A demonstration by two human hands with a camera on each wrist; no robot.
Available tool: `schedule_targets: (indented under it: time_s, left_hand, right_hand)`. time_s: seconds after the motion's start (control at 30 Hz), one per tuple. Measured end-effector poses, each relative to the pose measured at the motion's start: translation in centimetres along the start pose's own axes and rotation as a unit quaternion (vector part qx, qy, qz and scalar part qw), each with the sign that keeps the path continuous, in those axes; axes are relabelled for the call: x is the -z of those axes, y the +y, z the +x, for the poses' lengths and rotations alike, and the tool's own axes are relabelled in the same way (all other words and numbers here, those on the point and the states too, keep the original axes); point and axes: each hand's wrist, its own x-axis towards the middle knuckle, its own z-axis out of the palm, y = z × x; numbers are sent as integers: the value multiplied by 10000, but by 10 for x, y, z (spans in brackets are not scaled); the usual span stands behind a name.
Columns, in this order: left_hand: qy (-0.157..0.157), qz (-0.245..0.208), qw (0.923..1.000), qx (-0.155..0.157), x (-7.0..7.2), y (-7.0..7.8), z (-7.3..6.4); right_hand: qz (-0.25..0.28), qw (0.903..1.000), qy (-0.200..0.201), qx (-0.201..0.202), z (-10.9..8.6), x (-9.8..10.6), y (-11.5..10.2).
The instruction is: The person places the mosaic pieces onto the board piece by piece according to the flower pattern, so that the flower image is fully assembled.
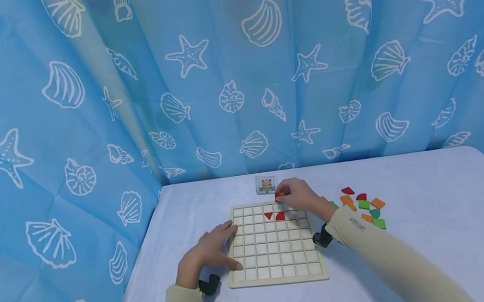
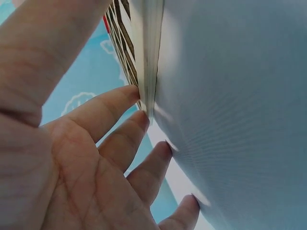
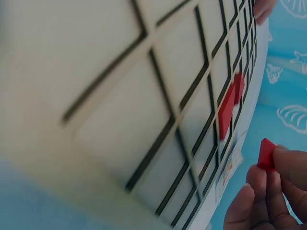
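A red piece point(image 1: 278, 197) is pinched pretty firmly between the thumb and fingers of the right hand point(image 1: 296, 195), held up around the far edge of the grid board point(image 1: 262, 260), right near the little pattern card point(image 1: 267, 185). The board's left side is touched by the left hand point(image 1: 207, 251), whose fingers are kinda spread, and a red triangle point(image 1: 268, 215) and red quarter-round point(image 1: 280, 216) are set in neighboring squares, second row from the far side. Off to the right, loose pieces point(image 1: 363, 204) in red, orange and green are scattered on the white-covered bench point(image 1: 466, 222).
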Motion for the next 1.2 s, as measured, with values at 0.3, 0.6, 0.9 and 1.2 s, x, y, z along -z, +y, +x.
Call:
schedule_targets:
  time_s: [0.3, 0.6, 0.9, 1.2]
  left_hand:
    - [7, -23, 10000, 43, -3, -1, -1]
    - [-11, -3, 10000, 70, -4, -3, -2]
    - [-60, 25, 9999, 128, -3, -1, -1]
    - [-94, 56, 9999, 55, 0, 1, 1]
  right_hand:
    - [140, 9997, -183, 55, 2, -14, -8]
    - [143, 9992, -353, 79, 0, -25, -17]
    - [257, 9985, -473, 42, 2, -38, -24]
    - [-24, 9987, -482, 143, 4, -45, -32]
